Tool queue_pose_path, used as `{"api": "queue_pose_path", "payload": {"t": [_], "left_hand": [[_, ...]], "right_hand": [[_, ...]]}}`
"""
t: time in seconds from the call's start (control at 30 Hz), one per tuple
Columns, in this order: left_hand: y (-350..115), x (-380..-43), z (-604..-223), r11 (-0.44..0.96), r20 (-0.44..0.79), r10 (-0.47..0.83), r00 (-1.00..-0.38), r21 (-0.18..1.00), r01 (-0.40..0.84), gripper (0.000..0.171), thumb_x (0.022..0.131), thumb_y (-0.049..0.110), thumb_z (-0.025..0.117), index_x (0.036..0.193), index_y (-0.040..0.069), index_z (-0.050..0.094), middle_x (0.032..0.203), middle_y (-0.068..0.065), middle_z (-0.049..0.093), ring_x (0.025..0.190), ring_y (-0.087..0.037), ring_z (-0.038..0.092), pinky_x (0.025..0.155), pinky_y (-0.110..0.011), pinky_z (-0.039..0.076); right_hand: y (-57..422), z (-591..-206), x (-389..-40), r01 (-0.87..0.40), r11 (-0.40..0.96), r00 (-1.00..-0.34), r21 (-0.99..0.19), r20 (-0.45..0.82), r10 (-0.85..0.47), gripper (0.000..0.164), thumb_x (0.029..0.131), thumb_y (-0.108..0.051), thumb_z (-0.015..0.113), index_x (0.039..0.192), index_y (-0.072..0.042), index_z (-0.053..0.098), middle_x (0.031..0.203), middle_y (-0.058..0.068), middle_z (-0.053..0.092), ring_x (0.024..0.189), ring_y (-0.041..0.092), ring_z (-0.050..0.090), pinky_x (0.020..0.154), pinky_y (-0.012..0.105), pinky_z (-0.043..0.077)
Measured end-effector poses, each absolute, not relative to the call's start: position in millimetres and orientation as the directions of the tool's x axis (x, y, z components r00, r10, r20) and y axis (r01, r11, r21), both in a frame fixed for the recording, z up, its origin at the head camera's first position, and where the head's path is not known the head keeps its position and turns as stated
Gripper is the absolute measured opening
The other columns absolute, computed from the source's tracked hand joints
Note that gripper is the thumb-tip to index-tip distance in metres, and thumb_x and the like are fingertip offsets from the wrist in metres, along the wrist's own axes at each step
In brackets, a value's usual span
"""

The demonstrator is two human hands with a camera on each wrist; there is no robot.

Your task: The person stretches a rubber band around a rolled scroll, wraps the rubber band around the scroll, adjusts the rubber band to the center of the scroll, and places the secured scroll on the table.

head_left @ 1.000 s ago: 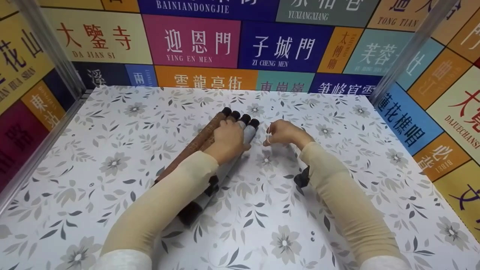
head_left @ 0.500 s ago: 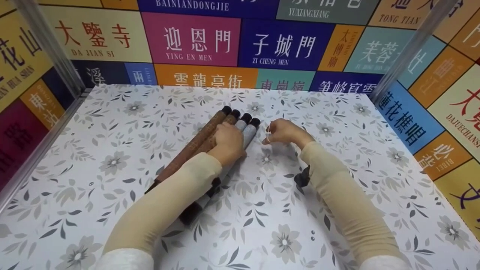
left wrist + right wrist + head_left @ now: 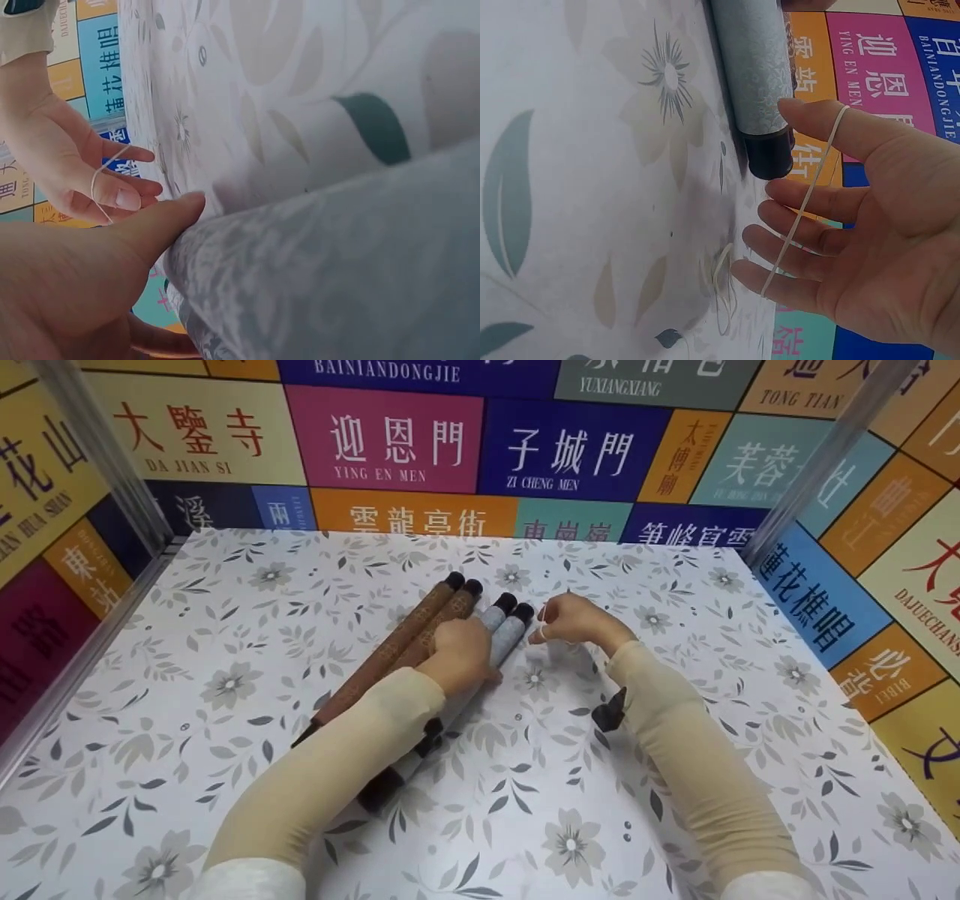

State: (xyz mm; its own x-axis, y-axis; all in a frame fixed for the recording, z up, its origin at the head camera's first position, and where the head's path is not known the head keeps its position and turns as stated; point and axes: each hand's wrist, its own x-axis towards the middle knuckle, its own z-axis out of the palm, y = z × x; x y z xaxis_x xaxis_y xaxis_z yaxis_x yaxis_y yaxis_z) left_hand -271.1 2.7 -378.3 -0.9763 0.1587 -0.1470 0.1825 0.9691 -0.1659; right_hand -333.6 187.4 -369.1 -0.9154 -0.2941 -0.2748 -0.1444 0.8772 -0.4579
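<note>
Two brown rolled scrolls point(image 3: 386, 649) and two pale grey rolled scrolls point(image 3: 511, 631), all with black ends, lie slantwise side by side on the table. My left hand point(image 3: 459, 654) grips the grey pair from above; in the left wrist view its thumb point(image 3: 169, 221) lies along one grey roll and the other fingers reach round the far side. Close to the grey rolls' far ends is my right hand point(image 3: 574, 619), fingers spread and slightly bent. A thin white elastic band point(image 3: 801, 210) stretches from its thumb to its little finger. My left forearm hides part of the scrolls.
A white tablecloth point(image 3: 480, 825) with grey flowers and leaves covers the table. Another thin pale loop point(image 3: 717, 289) shows near the right fingertips. Panels with coloured signs point(image 3: 382, 439) stand behind and at both sides, with clear posts point(image 3: 817, 465) at the corners.
The grey scrolls' far ends have shifted right with my left hand, widening a gap from the brown pair. My left hand has slid slightly nearer me; the right hand has barely moved.
</note>
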Motion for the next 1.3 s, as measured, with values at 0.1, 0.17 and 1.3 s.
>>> {"api": "queue_pose_path", "payload": {"t": [0.1,0.17,1.3], "left_hand": [[3,-268,-377,0.974,-0.169,0.168,-0.971,-0.121,0.189,0.077,0.066,0.065,0.071,0.117,0.008,0.059,0.113,-0.003,0.061,0.095,-0.024,0.065,0.062,-0.039,0.057],[3,-266,-377,0.974,-0.174,0.177,-0.969,-0.114,0.198,0.077,0.065,0.064,0.072,0.117,0.008,0.059,0.113,-0.004,0.061,0.096,-0.025,0.065,0.061,-0.041,0.057],[-9,-249,-379,0.934,0.020,0.355,-0.935,0.041,0.355,0.075,0.064,0.057,0.076,0.112,0.007,0.048,0.092,-0.007,0.065,0.082,-0.024,0.065,0.065,-0.039,0.053]], "right_hand": [[189,-368,-334,-0.145,0.874,-0.919,-0.464,-0.264,-0.293,0.048,0.079,-0.031,0.071,0.112,0.001,0.058,0.122,0.017,0.060,0.093,0.029,0.061,0.079,0.041,0.053],[189,-367,-334,-0.145,0.873,-0.922,-0.466,-0.257,-0.290,0.045,0.078,-0.031,0.072,0.107,-0.001,0.058,0.120,0.016,0.060,0.093,0.027,0.060,0.079,0.040,0.052],[208,-362,-338,-0.077,0.599,-0.853,-0.797,-0.259,-0.454,0.072,0.079,-0.015,0.074,0.135,-0.006,0.029,0.135,0.029,0.036,0.090,0.023,0.058,0.062,0.032,0.052]]}}
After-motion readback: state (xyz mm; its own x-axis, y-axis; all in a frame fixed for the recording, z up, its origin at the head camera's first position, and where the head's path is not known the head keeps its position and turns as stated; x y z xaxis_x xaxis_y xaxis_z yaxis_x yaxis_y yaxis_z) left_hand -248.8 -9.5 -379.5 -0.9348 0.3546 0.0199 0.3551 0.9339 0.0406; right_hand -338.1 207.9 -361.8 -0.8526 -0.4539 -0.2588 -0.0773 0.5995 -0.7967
